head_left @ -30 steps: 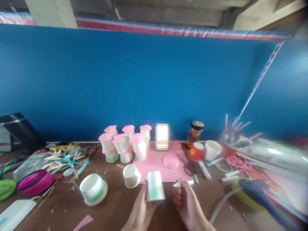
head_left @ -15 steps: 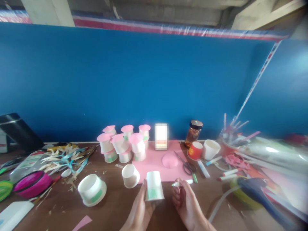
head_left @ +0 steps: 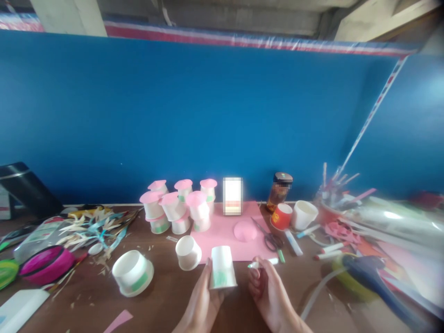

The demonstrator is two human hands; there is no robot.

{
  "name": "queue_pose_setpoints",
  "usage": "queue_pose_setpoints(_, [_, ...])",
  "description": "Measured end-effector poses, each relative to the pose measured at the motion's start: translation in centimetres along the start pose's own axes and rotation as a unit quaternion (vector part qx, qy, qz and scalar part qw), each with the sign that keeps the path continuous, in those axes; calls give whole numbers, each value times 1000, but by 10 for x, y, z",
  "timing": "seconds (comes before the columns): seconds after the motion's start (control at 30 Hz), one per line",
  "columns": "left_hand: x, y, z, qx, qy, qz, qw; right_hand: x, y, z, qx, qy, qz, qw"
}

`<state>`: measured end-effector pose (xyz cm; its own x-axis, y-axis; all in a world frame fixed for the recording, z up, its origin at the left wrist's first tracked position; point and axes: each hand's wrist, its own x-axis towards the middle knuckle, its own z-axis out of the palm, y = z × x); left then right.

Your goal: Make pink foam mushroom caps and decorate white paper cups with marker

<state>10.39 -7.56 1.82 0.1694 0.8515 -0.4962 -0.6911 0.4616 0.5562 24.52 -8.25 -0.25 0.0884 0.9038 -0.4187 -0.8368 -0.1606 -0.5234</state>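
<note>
Upside down in my left hand (head_left: 204, 296) is a white paper cup (head_left: 222, 263) with a green coloured patch near its rim. My right hand (head_left: 265, 286) is closed round a white marker pen (head_left: 263, 263), its green tip pointing left toward the cup but apart from it. Just left of my left hand a plain white paper cup (head_left: 188, 253) stands on the table. Farther left sits a white cup with a green patch and wide rim (head_left: 132, 273). Beyond my hands, a pink paper sheet (head_left: 225, 249) carries a pink paper cone (head_left: 245, 231) and scissors (head_left: 272, 240).
At the back left, several white cups wear pink paper tops (head_left: 173, 206). A jar (head_left: 279, 192), a red cup (head_left: 281, 217) and a white cup (head_left: 304, 215) stand back right. A blue-handled glue gun (head_left: 374, 277) lies right; shavings (head_left: 100, 229) and a pink pouch (head_left: 47, 264) lie left.
</note>
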Motion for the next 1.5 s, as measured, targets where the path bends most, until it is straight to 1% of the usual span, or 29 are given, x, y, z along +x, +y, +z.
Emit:
queue_pose_setpoints(0.1, [-2, 1, 1, -1, 3, -3, 1000, -1, 0, 0, 1, -4, -1, 1000])
queue_pose_setpoints(0.23, [-5, 2, 2, 3, -24, 0, 1000, 0, 0, 0, -6, 0, -3, 1000])
queue_pose_setpoints(0.33, [-3, 2, -2, 11, -34, 3, 999, 0, 0, -1, -12, 10, -11, 1000])
queue_pose_setpoints(0.47, [1, -1, -11, 10, -82, -6, 997, -2, 0, -1, -14, -4, -11, 1000])
queue_pose_setpoints(0.53, [2, -1, -14, 7, -102, -7, 995, -4, 0, 0, -23, 0, -16, 1000])
queue_pose_setpoints(0.63, [2, 0, -14, 4, -117, -5, 993, -6, -1, 1, -47, 5, -32, 998])
queue_pose_setpoints(0.83, [-1, 1, -9, 18, -129, 3, 991, -10, 0, 4, -117, -25, -64, 991])
queue_pose_setpoints(1.03, [-3, 1, -9, 46, -165, 15, 985, -13, -2, 6, -163, -36, -103, 980])
queue_pose_setpoints(1.23, [-4, 1, -9, 79, -190, 44, 978, -16, -3, 3, -205, -72, -145, 965])
queue_pose_setpoints(1.3, [-4, 1, -8, 84, -193, 54, 976, -18, -3, 3, -212, -78, -157, 961])
queue_pose_setpoints(1.43, [-1, 0, -9, 83, -157, 73, 982, -21, -5, 5, -210, -83, -173, 959])
queue_pose_setpoints(1.5, [2, -1, -11, 85, -154, 76, 982, -20, -6, 5, -214, -83, -183, 956])
